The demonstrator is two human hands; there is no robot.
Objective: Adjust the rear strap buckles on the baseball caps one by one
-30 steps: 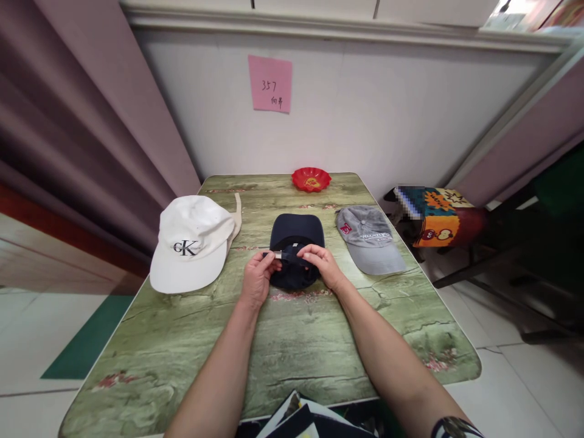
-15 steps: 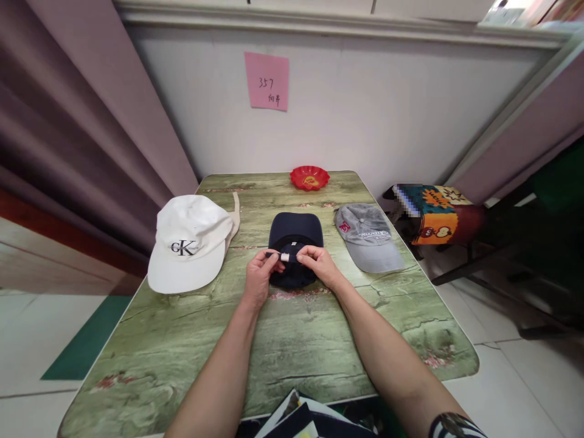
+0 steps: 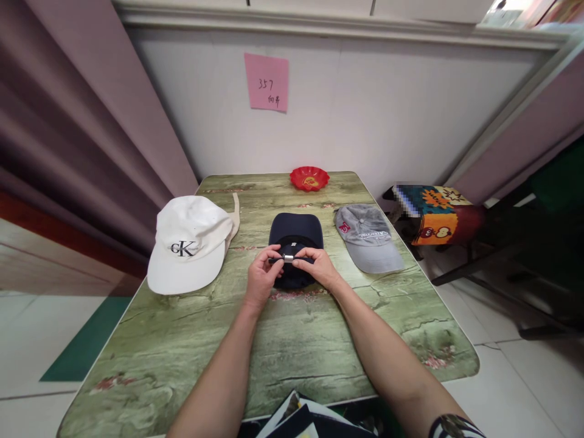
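A navy baseball cap [image 3: 295, 226] lies in the middle of the table, its brim pointing away from me and its back opening towards me. Across that opening runs the cap's adjusting strap, with a silver metal buckle [image 3: 288, 258] at its centre. My left hand [image 3: 264, 271] pinches the strap just left of the buckle. From the other side, my right hand [image 3: 317, 266] pinches it at the right of the buckle. The fingers cover parts of the strap and the cap's rear edge. To the left rests a white cap [image 3: 191, 237] with black letters; to the right, a grey cap [image 3: 369, 237].
The green wood-patterned table [image 3: 292, 347] stands against a white wall bearing a pink note [image 3: 267, 83]. A red scalloped dish [image 3: 309, 179] sits near the far edge. Right of the table is a stool with a colourful cover [image 3: 438, 216]; a purple curtain [image 3: 114, 91] hangs at left.
Both hands have shifted their grip on the strap, and the buckle has turned so that its silver face shows between the fingers. The cap itself stays in place.
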